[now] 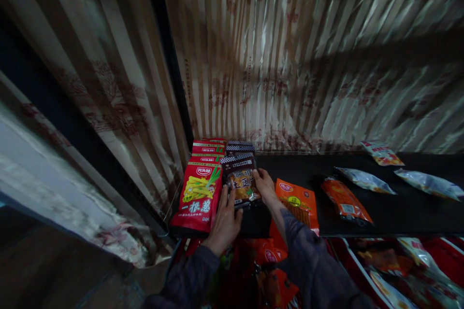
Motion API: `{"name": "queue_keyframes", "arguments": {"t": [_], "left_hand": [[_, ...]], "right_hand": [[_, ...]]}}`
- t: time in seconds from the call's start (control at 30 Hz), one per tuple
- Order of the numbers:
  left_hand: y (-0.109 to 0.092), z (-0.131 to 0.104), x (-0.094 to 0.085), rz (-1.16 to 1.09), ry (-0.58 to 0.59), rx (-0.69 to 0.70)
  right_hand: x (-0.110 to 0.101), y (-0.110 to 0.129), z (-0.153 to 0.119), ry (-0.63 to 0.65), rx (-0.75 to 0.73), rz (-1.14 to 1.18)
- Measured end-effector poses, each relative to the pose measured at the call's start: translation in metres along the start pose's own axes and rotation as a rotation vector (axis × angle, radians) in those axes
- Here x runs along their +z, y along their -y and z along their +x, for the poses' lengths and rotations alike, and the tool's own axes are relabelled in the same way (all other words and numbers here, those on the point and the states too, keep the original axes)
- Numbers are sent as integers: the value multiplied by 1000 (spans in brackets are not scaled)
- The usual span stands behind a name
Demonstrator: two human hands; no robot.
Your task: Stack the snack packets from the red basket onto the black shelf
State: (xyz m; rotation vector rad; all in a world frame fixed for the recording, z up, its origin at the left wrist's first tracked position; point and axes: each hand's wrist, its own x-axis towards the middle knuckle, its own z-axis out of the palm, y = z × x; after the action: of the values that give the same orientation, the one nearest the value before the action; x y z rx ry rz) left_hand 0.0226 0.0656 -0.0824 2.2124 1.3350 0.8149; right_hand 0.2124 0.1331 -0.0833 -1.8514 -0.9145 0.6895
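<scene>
A dark brown bag of potato chips [241, 178] stands at the front of a row of similar bags on a black shelf. My right hand [266, 186] grips its right edge, thumb and fingers against the side. At its lower left corner, my left hand [226, 219] holds the bag with fingers stretched along the front and thumb near the bottom edge. Close on the left stands a row of red snack bags [199, 195] with a picture of yellow sticks and green onion. An orange snack bag [297, 200] lies right of my right wrist, partly hidden by my forearm.
Farther right, an orange packet [346, 200], two silvery packets [366, 180] and a small white-and-red packet [382, 152] lie on the black shelf [290, 166]. Striped wrapping sheets [290, 58] hang behind. A dark post [166, 48] rises at left. Boxes of snack packets [391, 263] sit below.
</scene>
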Motion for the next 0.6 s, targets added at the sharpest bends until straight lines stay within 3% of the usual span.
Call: {"name": "queue_keyframes", "arguments": {"t": [0.27, 0.43, 0.6], "left_hand": [[-18, 40, 3, -48, -203, -135], [-23, 49, 0, -27, -212, -148], [-20, 51, 8, -22, -230, -132]], "right_hand": [[5, 8, 0, -24, 19, -12], [8, 11, 6, -8, -12, 21], [6, 19, 10, -51, -27, -99]]}}
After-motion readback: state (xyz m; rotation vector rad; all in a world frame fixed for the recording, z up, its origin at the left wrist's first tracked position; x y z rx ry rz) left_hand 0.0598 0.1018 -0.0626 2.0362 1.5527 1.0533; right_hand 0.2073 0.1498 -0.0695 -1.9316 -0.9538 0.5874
